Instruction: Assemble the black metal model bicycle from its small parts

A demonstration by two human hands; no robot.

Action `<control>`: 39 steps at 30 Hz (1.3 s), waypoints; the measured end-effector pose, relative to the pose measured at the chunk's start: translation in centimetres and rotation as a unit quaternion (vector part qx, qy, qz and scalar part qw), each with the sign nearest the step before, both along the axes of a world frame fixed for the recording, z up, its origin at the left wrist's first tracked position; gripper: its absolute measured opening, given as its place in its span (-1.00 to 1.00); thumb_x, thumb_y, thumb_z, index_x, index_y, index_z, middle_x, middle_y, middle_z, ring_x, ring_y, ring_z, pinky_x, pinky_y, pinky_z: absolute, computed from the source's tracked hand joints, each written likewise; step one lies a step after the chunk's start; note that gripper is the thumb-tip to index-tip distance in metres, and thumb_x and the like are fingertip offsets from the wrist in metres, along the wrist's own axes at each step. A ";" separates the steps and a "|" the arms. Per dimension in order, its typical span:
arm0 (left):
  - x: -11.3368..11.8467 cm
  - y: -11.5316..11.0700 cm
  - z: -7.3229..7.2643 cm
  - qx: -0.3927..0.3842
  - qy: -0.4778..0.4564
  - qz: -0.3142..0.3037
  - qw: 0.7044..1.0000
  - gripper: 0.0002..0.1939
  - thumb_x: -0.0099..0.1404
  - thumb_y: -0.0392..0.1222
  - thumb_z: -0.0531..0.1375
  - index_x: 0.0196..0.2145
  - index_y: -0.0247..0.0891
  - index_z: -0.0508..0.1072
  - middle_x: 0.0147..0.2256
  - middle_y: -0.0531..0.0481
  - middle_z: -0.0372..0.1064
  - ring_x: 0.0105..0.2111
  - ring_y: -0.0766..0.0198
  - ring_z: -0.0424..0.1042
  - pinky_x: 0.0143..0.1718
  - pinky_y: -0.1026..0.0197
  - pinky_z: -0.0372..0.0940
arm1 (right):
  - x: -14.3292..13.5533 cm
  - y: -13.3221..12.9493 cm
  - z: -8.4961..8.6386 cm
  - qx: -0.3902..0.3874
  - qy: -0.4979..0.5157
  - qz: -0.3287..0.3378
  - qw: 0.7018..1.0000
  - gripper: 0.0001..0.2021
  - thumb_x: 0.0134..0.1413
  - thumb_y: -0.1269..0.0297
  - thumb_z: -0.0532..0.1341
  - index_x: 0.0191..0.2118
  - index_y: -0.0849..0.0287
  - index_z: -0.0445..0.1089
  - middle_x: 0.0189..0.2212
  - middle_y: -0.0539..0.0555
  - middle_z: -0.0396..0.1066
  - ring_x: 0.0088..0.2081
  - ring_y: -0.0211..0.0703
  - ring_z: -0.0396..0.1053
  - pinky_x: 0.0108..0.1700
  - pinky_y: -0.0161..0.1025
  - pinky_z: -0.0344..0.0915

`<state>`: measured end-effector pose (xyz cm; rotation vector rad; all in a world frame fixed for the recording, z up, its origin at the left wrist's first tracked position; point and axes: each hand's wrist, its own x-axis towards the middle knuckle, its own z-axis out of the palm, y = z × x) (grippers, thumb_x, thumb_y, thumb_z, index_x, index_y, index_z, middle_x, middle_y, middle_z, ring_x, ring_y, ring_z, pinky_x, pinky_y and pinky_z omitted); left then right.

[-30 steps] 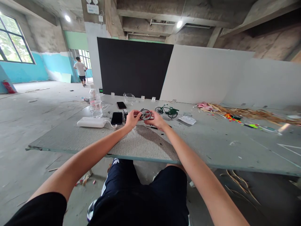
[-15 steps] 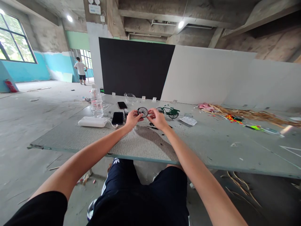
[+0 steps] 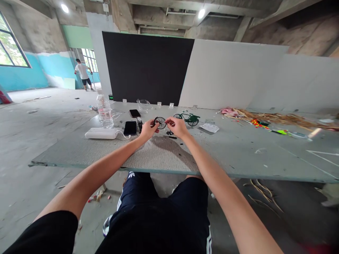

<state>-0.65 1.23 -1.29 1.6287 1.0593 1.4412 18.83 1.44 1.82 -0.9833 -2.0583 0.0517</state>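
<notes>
A black spoked model bicycle wheel [image 3: 160, 122] is held upright above the table. My left hand [image 3: 148, 129] is closed on its left edge, thumb in front. At the opposite rim, the fingers of my right hand [image 3: 177, 127] are pinched together against the wheel; any smaller part between them is too tiny to make out. Just behind my right hand stands a green model bicycle [image 3: 188, 118] with black wheels. Small black parts [image 3: 171, 134] lie on the table below my hands. Black spoked pieces [image 3: 139, 124] are beside my left hand, partly covered by it.
Left of my hands are a phone [image 3: 130, 128], another phone [image 3: 135, 113], a white power bank [image 3: 101, 133] with a cable, and a water bottle [image 3: 105, 112]. A paper sheet [image 3: 209, 127] lies right. Wood strips [image 3: 265, 120] are farther right. A person [image 3: 83, 74] stands far back.
My view has tilted down slightly. My right fingertips have moved in and closed at the wheel's right rim. The left hand keeps the wheel. The far person has shifted stance.
</notes>
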 end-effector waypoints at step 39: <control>-0.6 0.2 -0.3 0.126 0.258 -0.038 0.957 -0.74 0.30 -0.20 0.25 -0.07 -0.21 0.60 -0.14 -0.09 0.59 -0.11 0.10 0.52 0.01 0.12 0.34 | 1.9 1.0 0.3 -0.166 -0.041 0.059 0.983 -0.74 0.29 0.18 0.12 -0.16 0.11 0.54 -0.43 0.04 0.54 -0.41 -0.15 0.48 -0.31 -0.23 0.34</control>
